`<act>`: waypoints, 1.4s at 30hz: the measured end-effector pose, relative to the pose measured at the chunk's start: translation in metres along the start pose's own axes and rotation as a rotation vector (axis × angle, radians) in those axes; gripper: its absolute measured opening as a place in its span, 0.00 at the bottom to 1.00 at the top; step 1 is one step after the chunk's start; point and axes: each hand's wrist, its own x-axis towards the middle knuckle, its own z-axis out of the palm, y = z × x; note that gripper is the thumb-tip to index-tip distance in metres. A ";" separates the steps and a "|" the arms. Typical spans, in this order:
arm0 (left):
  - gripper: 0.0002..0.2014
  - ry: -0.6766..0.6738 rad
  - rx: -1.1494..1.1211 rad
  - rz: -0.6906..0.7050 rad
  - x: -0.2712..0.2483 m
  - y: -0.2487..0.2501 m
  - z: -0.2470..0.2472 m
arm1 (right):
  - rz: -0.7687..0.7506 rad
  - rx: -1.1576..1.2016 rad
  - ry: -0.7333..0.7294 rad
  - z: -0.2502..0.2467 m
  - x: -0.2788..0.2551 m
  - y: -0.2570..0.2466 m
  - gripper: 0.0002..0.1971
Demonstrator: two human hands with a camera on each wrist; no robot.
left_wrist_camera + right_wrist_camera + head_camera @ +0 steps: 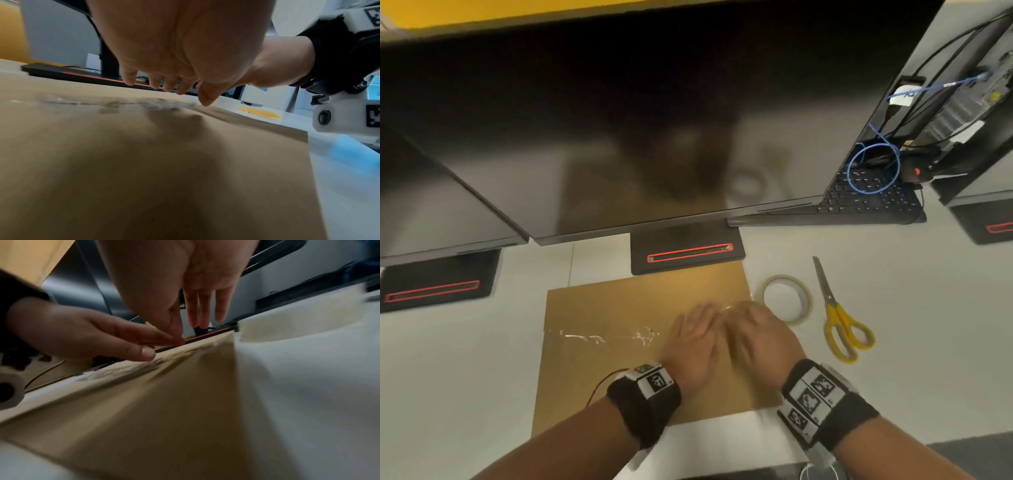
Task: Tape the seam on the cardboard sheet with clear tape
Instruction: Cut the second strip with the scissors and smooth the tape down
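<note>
Nearest, both wrists wear black bands with white blocks of black-and-white markers; no readable writing. The cardboard [619, 373] lies flat at the desk's [893, 301] near edge, middle. The left hand [693, 346] and right hand [758, 337] lie side by side, palms down, over the strip's right part; fingers straight, holding nothing. Whether fingertips touch the sheet is blurred in both wrist views. The clear tape strip [602, 337] runs across the sheet, wrinkled, its right stretch hidden under the hands. Just off the sheet's right edge lies the tape roll [786, 299], then yellow scissors [839, 318]. Farther back, dark monitors [619, 137] and a half-hidden keyboard [873, 195].
</note>
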 end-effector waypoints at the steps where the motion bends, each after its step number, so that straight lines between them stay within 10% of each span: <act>1: 0.29 -0.025 0.024 -0.015 -0.002 -0.005 0.002 | -0.013 0.008 -0.055 0.011 0.005 -0.006 0.23; 9: 0.32 -0.086 0.020 0.009 -0.002 -0.028 0.018 | 0.119 -0.049 -0.284 0.024 0.011 -0.025 0.38; 21: 0.37 -0.048 0.048 0.018 -0.036 -0.058 0.026 | 0.277 -0.041 -0.307 0.026 0.018 -0.034 0.31; 42: 0.60 -0.020 -0.163 -0.345 -0.088 -0.128 0.017 | 0.365 -0.215 -0.285 0.034 0.028 -0.056 0.30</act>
